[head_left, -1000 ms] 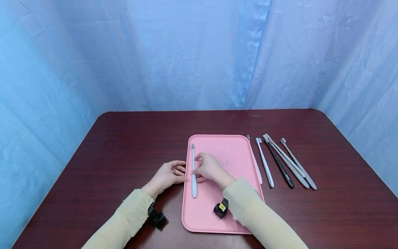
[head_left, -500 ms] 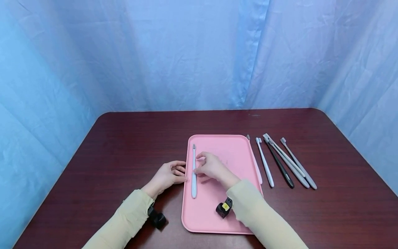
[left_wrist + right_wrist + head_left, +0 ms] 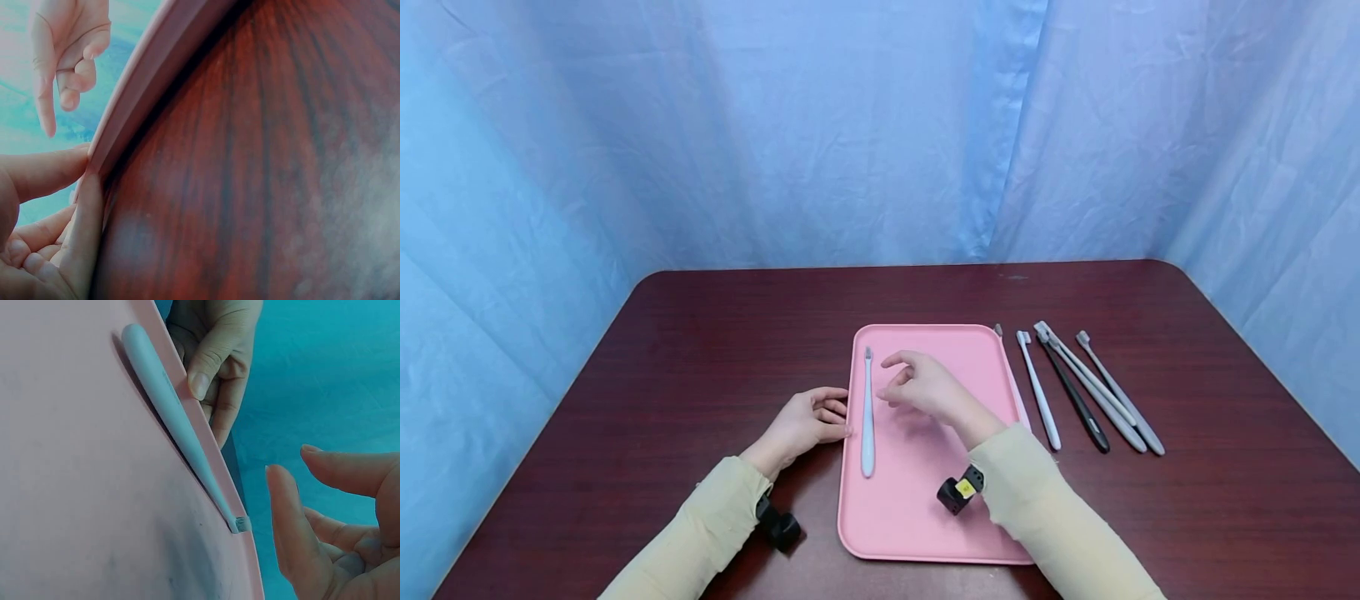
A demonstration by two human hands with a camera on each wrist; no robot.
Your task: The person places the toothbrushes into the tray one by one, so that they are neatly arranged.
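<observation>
A pale blue toothbrush (image 3: 867, 414) lies along the left side of the pink tray (image 3: 925, 508), bristles pointing away from me; the right wrist view shows this toothbrush (image 3: 175, 419) against the tray rim. My left hand (image 3: 808, 422) rests on the table with its fingertips (image 3: 84, 187) touching the tray's left edge (image 3: 134, 106). My right hand (image 3: 925, 387) hovers above the tray middle, fingers loosely spread and holding nothing, a little right of the toothbrush.
Several toothbrushes lie in a row on the dark wooden table (image 3: 662, 358) right of the tray: a white one (image 3: 1039, 390), a black one (image 3: 1075, 396) and grey ones (image 3: 1120, 396). Blue curtains (image 3: 775, 125) enclose the table.
My right hand has let go of the pale blue toothbrush, lifted and drawn rightward over the tray. The toothbrush stays by the left rim. The left hand has not moved.
</observation>
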